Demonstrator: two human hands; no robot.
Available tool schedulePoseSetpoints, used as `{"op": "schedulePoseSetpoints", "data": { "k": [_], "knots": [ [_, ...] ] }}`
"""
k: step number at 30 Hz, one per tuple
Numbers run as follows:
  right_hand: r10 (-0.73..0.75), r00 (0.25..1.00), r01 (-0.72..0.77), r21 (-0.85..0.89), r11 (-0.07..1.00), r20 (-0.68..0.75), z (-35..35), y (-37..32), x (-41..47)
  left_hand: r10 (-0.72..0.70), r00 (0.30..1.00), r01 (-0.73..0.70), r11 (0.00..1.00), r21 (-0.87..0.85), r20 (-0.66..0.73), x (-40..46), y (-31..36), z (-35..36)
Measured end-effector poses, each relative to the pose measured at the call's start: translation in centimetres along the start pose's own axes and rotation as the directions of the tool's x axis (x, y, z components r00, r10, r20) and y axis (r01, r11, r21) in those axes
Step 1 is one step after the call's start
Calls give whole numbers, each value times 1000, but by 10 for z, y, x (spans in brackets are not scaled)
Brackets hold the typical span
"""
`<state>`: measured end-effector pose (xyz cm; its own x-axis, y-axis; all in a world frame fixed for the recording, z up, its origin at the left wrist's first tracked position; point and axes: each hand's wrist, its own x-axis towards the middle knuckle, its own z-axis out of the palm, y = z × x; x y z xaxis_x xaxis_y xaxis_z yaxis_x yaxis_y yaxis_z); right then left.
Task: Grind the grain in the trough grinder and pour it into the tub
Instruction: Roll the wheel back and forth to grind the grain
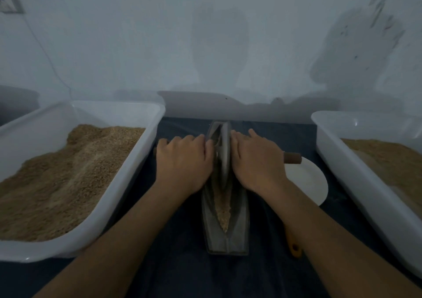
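Observation:
A grey metal trough grinder point(237, 231) lies lengthwise on the dark cloth in the middle, with tan grain point(223, 208) in its groove. A metal wheel point(225, 151) stands in the far half of the trough on a wooden axle handle point(292, 158). My left hand point(185, 160) lies over the axle left of the wheel, fingers curled on it. My right hand point(255, 160) lies over the axle right of the wheel, its fingers curled over the handle. A white tub point(109, 204) at left holds much grain; another white tub point(365, 183) at right holds some.
A white plate point(306, 183) lies right of the grinder, partly under my right wrist. An orange handle point(295, 249) of some tool shows beside my right forearm. A pale wall rises close behind the table.

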<state>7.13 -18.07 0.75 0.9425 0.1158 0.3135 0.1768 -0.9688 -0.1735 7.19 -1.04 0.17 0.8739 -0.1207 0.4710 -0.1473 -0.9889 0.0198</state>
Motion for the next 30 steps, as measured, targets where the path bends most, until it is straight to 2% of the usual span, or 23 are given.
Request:
{"op": "schedulePoseSetpoints", "data": {
  "k": [3,7,10,13,16,18,23,27,30],
  "knots": [
    [-80,995,82,31,996,-57,-10,-3,-37,38,998,-42,995,-91,-42,-37,-5,-11],
    [-111,984,119,48,992,-138,-10,-4,-55,85,992,-95,989,-110,-88,-52,-10,-13],
    [-74,994,78,52,996,-75,-6,-3,-28,72,996,-75,994,-74,-48,-29,-6,-8],
    [27,1000,-27,55,998,6,-1,1,12,66,998,-67,993,94,17,9,-3,3],
    [105,993,-106,11,994,61,3,1,35,15,999,-19,994,108,36,33,-2,12],
    [112,993,-112,1,994,50,4,1,33,4,999,-8,994,107,34,33,0,13],
    [-41,997,42,21,999,-65,-3,-4,-20,34,999,-37,991,-129,-28,-23,-8,-4],
    [-125,981,129,12,992,-148,-8,-4,-48,81,993,-92,986,-141,-80,-55,-15,-12],
    [-108,988,108,-8,994,-108,-7,-6,-36,68,997,-74,985,-153,-40,-43,-14,-11]
  ]
}}
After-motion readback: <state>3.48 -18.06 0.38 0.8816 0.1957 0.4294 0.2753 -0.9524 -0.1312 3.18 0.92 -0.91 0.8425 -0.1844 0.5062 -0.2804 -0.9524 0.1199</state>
